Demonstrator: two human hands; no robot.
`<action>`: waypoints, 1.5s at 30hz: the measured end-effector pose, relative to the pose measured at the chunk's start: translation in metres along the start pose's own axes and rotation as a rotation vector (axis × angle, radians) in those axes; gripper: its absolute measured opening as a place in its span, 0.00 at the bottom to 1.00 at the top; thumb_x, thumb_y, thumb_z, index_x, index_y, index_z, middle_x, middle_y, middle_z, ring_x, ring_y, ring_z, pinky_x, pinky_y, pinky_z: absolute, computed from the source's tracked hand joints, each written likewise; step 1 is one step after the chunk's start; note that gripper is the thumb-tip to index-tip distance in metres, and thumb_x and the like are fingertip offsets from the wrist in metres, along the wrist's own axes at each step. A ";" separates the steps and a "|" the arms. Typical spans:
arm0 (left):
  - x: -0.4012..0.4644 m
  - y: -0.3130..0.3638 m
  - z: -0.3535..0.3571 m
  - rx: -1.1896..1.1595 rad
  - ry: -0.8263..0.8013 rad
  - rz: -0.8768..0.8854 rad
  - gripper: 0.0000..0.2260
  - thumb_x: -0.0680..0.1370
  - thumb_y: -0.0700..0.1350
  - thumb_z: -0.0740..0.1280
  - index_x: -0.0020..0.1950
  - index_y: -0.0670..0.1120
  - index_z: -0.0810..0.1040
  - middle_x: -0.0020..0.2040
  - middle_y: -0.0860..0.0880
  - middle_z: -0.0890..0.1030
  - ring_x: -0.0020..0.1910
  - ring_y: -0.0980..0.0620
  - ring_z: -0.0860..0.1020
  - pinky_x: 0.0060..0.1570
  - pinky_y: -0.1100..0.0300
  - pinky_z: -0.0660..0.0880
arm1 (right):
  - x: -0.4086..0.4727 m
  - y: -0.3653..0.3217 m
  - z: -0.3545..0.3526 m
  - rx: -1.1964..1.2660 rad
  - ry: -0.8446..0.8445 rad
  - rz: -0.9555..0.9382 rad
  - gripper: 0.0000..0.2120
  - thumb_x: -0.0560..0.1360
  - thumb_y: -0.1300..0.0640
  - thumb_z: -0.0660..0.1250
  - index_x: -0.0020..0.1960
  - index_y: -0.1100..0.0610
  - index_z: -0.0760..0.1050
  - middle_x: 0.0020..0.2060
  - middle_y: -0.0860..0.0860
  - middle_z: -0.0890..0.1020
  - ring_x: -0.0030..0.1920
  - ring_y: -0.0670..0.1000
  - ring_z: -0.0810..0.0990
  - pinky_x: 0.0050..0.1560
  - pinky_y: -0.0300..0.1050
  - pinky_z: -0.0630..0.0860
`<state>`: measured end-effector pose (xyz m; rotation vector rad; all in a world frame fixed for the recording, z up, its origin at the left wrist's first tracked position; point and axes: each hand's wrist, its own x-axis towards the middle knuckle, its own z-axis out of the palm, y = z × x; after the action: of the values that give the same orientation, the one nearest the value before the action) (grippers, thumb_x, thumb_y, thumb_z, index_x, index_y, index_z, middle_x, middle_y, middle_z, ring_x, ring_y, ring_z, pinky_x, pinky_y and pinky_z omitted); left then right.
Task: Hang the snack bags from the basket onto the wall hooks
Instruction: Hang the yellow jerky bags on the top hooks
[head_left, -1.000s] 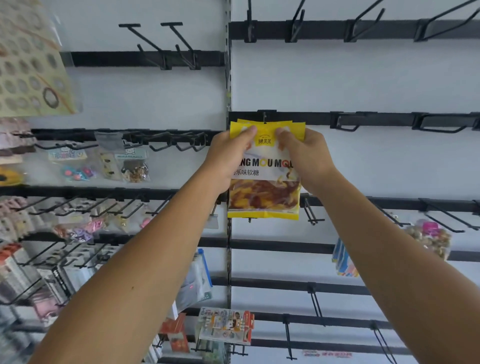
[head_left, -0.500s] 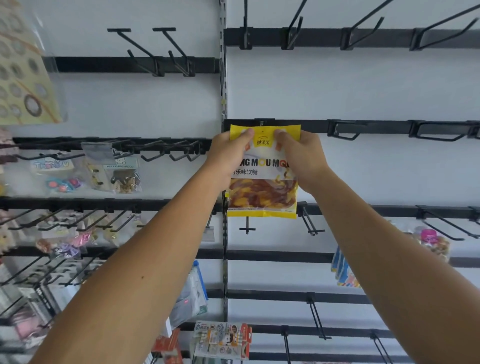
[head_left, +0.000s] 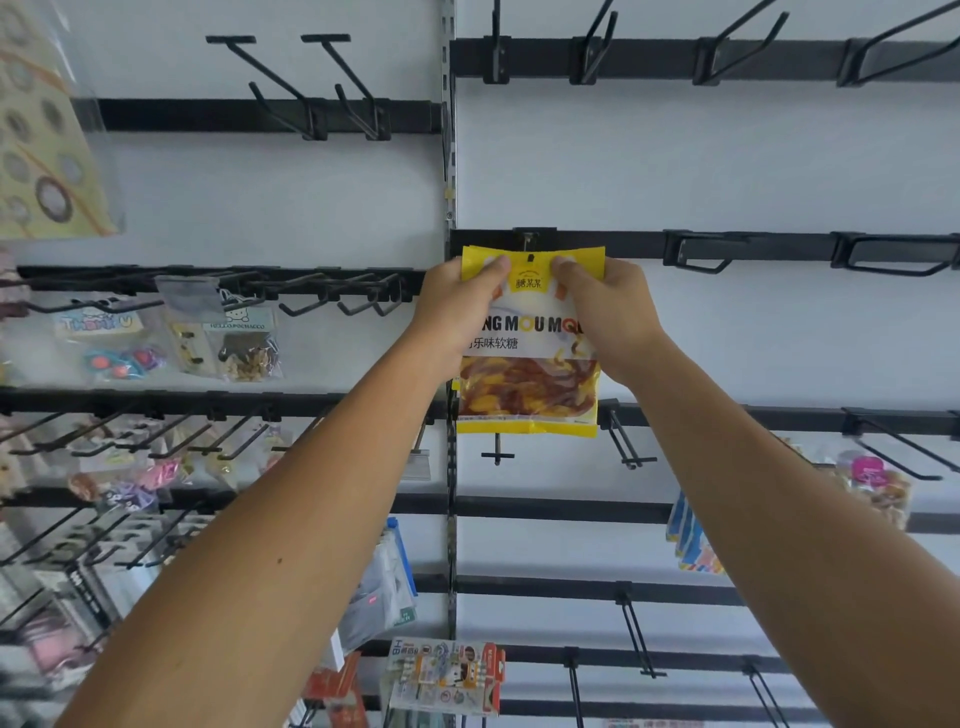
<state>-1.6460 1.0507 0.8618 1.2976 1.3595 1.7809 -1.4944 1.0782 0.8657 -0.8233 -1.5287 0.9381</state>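
snack bag (head_left: 530, 343) at center frame, hang hole at the wall hook (head_left: 529, 240). left hand (head_left: 457, 312) & right hand (head_left: 605, 312) each pinch a top corner. prob best: keep top flat, slide hole fully onto hook b4 letting go.

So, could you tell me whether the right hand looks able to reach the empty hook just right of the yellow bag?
Probably yes: nothing blocks the empty hook, but the right hand grips the yellow bag.
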 end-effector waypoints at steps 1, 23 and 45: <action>0.000 -0.002 0.000 0.006 0.003 0.000 0.10 0.80 0.51 0.68 0.48 0.45 0.81 0.47 0.40 0.85 0.48 0.38 0.85 0.50 0.37 0.81 | 0.001 0.002 0.001 -0.009 0.005 0.004 0.11 0.80 0.54 0.65 0.42 0.58 0.76 0.38 0.58 0.85 0.40 0.58 0.86 0.45 0.58 0.82; 0.014 -0.055 0.011 0.425 0.226 0.249 0.17 0.80 0.51 0.68 0.67 0.46 0.74 0.61 0.49 0.81 0.58 0.50 0.79 0.55 0.57 0.78 | 0.029 0.059 0.013 -0.322 0.233 -0.111 0.21 0.79 0.44 0.65 0.67 0.54 0.73 0.59 0.51 0.76 0.53 0.50 0.78 0.50 0.42 0.76; -0.007 -0.071 -0.001 0.433 0.084 0.000 0.16 0.85 0.53 0.58 0.67 0.45 0.73 0.58 0.49 0.79 0.50 0.53 0.75 0.39 0.66 0.69 | 0.010 0.082 0.004 -0.320 0.080 -0.032 0.21 0.77 0.43 0.67 0.66 0.52 0.71 0.62 0.50 0.73 0.61 0.52 0.75 0.56 0.48 0.79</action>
<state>-1.6527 1.0685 0.7929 1.4475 1.8657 1.6095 -1.4993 1.1229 0.7963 -1.0462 -1.6401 0.6365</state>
